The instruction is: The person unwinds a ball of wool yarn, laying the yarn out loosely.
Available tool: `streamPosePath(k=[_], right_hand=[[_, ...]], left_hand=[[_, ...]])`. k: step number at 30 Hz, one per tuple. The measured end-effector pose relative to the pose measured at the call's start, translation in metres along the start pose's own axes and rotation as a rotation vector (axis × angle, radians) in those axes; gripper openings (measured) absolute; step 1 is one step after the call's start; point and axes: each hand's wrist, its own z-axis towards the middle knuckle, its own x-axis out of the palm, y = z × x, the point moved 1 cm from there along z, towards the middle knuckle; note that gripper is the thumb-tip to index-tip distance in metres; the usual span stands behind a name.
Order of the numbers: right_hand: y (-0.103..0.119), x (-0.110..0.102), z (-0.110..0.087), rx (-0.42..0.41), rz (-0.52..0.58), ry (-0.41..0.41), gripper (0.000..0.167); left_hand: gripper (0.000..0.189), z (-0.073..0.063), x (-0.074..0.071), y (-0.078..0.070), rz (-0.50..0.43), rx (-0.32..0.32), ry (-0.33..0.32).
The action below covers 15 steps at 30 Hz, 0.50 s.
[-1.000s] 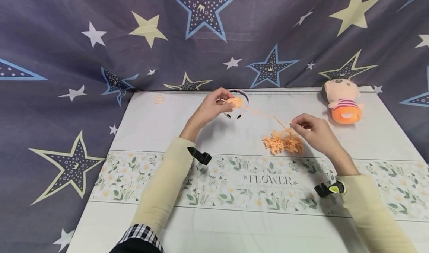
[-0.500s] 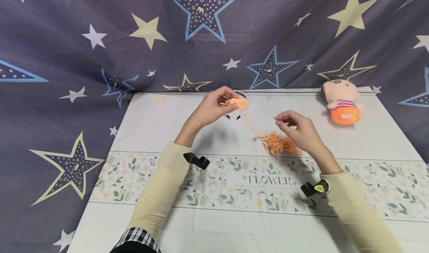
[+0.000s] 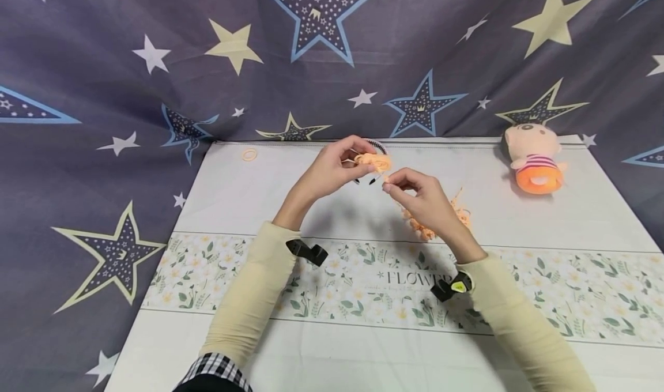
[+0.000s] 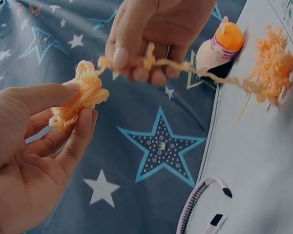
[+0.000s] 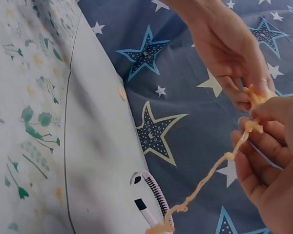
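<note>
My left hand point(image 3: 332, 170) pinches a small looped bundle of peach-orange yarn point(image 3: 376, 161) between thumb and fingers, raised above the table's far part. Close beside it, my right hand point(image 3: 427, 202) pinches the yarn strand between thumb and fingertips. In the left wrist view, this knobbly strand point(image 4: 180, 66) runs from the bundle point(image 4: 78, 97) through the right hand's fingers down to a crinkled yarn pile point(image 4: 273, 66). The head view shows that pile point(image 3: 461, 215) lying on the table, partly hidden behind my right hand.
Behind the bundle lies a white headband point(image 4: 190, 209) with black tips and inner teeth. An orange ring point(image 3: 249, 155) lies at the far left. A plush toy point(image 3: 534, 155) with an orange bottom sits at the back right. A star-printed curtain point(image 3: 181, 80) hangs behind the table.
My right hand has moved left, from above the yarn pile to beside the bundle. My left hand has shifted slightly right, still holding the bundle.
</note>
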Motion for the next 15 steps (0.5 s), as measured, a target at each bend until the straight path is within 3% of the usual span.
streamPosePath(k=[4,10,15], right_hand=[[0.012,-0.009,-0.004,-0.019,0.074,-0.07,0.012],[-0.012,-0.031,-0.005,-0.114,0.26,-0.217,0.01],[-0.031,-0.05,-0.009,-0.151,0.323,-0.317,0.011]], left_hand=[[0.026,-0.003,-0.008,0.006,-0.02,-0.026,-0.023],[0.025,-0.009,-0.021,0.009,-0.033,-0.061,-0.017],[0.023,-0.014,-0.028,0.012,-0.023,-0.068,-0.01]])
